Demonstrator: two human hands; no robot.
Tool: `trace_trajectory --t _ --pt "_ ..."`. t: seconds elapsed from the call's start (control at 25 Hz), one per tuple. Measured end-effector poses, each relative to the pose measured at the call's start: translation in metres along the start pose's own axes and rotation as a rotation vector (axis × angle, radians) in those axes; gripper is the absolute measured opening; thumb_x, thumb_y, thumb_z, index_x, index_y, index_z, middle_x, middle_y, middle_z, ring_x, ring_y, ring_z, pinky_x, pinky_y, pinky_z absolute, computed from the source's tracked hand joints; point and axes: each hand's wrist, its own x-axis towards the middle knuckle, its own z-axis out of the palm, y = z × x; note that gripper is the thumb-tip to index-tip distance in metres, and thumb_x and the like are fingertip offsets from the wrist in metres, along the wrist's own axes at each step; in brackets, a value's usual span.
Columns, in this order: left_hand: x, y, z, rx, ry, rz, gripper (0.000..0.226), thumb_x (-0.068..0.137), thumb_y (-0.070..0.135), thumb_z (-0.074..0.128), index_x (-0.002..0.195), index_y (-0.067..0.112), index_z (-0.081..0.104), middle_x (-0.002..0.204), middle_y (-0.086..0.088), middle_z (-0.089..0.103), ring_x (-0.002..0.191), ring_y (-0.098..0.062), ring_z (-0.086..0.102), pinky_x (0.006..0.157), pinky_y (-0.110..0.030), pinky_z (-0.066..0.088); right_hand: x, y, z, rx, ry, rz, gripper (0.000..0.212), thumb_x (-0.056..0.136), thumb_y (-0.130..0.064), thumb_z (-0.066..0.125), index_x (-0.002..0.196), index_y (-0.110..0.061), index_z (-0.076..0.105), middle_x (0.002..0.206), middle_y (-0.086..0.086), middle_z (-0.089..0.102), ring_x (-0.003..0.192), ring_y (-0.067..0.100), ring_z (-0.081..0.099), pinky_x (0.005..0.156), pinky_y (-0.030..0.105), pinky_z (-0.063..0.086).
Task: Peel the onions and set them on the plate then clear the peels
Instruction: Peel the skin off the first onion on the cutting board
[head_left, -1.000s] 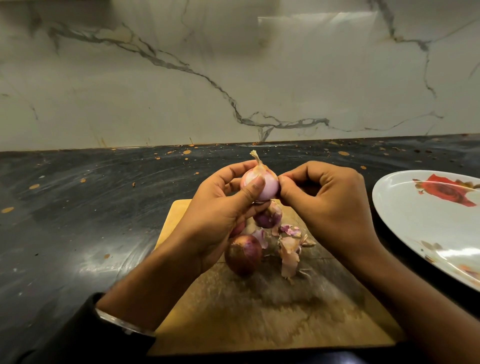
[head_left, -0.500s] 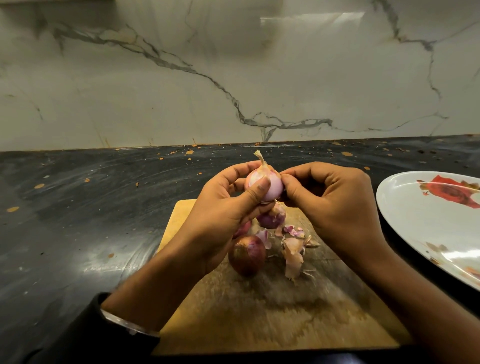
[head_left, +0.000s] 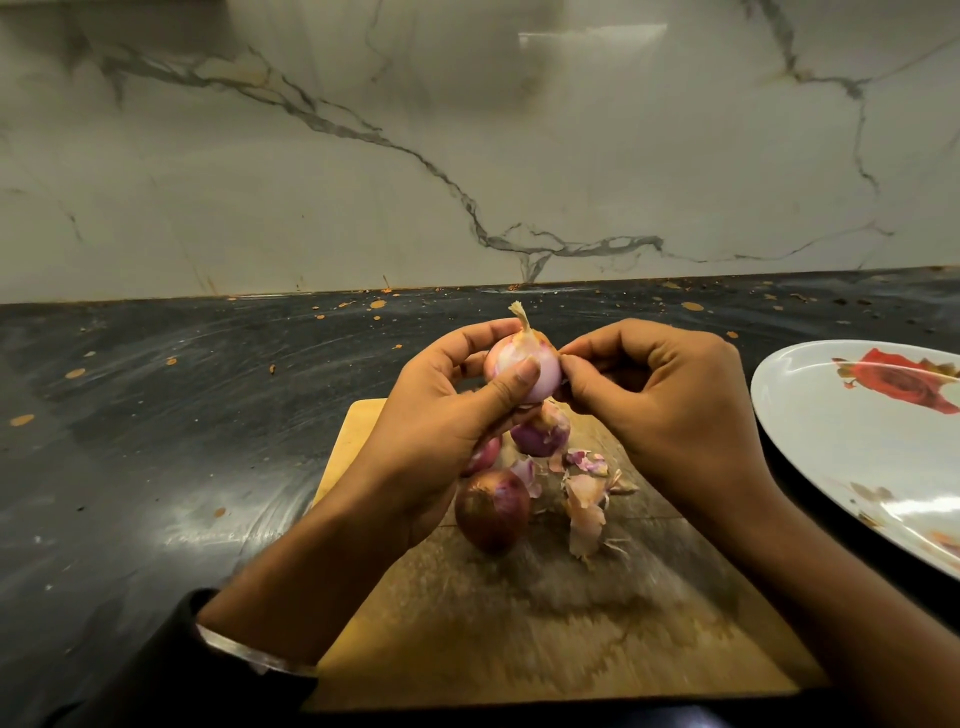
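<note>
My left hand (head_left: 441, 415) grips a pale, partly peeled onion (head_left: 511, 358) above the wooden cutting board (head_left: 519, 623), thumb across its front, dry stem pointing up. My right hand (head_left: 660, 400) pinches the onion's skin at its right side with curled fingers. On the board below lie an unpeeled dark red onion (head_left: 491, 509), a purple onion (head_left: 540, 434) and another one (head_left: 485, 454) half hidden by my left hand. Loose peels (head_left: 584, 499) lie beside them. The white plate (head_left: 831, 447) with a red rose print stands at the right.
The board sits on a dark, speckled countertop (head_left: 182, 441). A marble backsplash (head_left: 467, 145) rises behind it. The plate's right part runs out of view.
Both hands with the onion have shifted slightly right and up in view. My right fingers have moved up to the onion's upper right side.
</note>
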Motion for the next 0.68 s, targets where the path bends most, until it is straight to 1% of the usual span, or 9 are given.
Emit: trace_trajectory --t 0.2,0.28,0.36,0.44,0.56,0.64,0.68 --pt "-0.0014 0.0001 0.0027 0.034 0.004 0.009 0.049 0.071 0.013 0.07 0.119 0.013 0.064 0.115 -0.014 0.067 0.082 -0.018 0.074 0.069 -0.025 0.06 -0.001 -0.0005 0.0024 -0.156 0.001 -0.077 0.003 0.09 -0.012 0.071 0.089 -0.013 0.073 0.075 -0.006 0.07 0.068 0.01 0.067 0.061 0.029 0.054" --pt "-0.0019 0.0003 0.0037 0.034 -0.001 0.008 0.049 0.071 0.013 0.07 0.119 0.014 0.064 0.115 -0.013 0.067 0.084 -0.018 0.074 0.07 -0.026 0.061 -0.0009 0.0013 0.0054 -0.191 0.008 -0.071 0.004 0.092 -0.012 0.069 0.089 -0.012 0.071 0.075 -0.004 0.068 0.068 0.012 0.064 0.06 0.031 0.051" --pt "-0.0018 0.0 0.0041 0.013 -0.014 -0.001 0.049 0.071 0.013 0.069 0.12 0.013 0.063 0.118 -0.014 0.066 0.09 -0.021 0.074 0.071 -0.026 0.061 -0.0009 0.0028 0.0064 -0.135 0.022 -0.008 0.005 0.093 -0.013 0.067 0.089 -0.012 0.069 0.074 -0.002 0.069 0.068 0.015 0.068 0.062 0.036 0.056" --pt "-0.0005 0.0 0.0037 -0.032 -0.031 -0.028 0.052 0.073 0.012 0.066 0.125 0.011 0.06 0.12 -0.016 0.067 0.098 -0.024 0.073 0.074 -0.027 0.061 -0.0002 0.0033 0.0053 -0.014 0.029 0.103 0.005 0.094 -0.014 0.068 0.09 -0.012 0.069 0.073 0.0 0.071 0.068 0.015 0.072 0.063 0.038 0.061" --pt "0.0015 0.0005 0.0035 -0.116 -0.074 -0.076 0.052 0.082 0.008 0.059 0.133 0.009 0.055 0.122 -0.015 0.068 0.107 -0.027 0.07 0.085 -0.032 0.06 0.0008 0.0017 0.0036 0.155 0.031 0.217 0.004 0.093 -0.012 0.069 0.09 -0.009 0.069 0.072 0.004 0.072 0.065 0.014 0.073 0.063 0.032 0.063" --pt "0.0017 0.0005 0.0036 -0.133 -0.099 -0.087 0.05 0.086 0.009 0.058 0.135 0.01 0.053 0.126 -0.015 0.067 0.112 -0.028 0.067 0.09 -0.033 0.057 0.0017 0.0006 0.0033 0.204 0.023 0.224 0.002 0.092 -0.011 0.069 0.09 -0.01 0.069 0.071 0.006 0.072 0.065 0.015 0.072 0.062 0.028 0.061" --pt "0.0014 0.0004 0.0034 -0.12 -0.103 -0.084 0.052 0.083 0.01 0.061 0.134 0.01 0.054 0.126 -0.015 0.067 0.111 -0.028 0.067 0.09 -0.033 0.057 0.0019 -0.0003 0.0035 0.201 0.013 0.212 0.002 0.093 -0.01 0.069 0.09 -0.011 0.069 0.072 0.005 0.072 0.065 0.015 0.072 0.062 0.027 0.061"
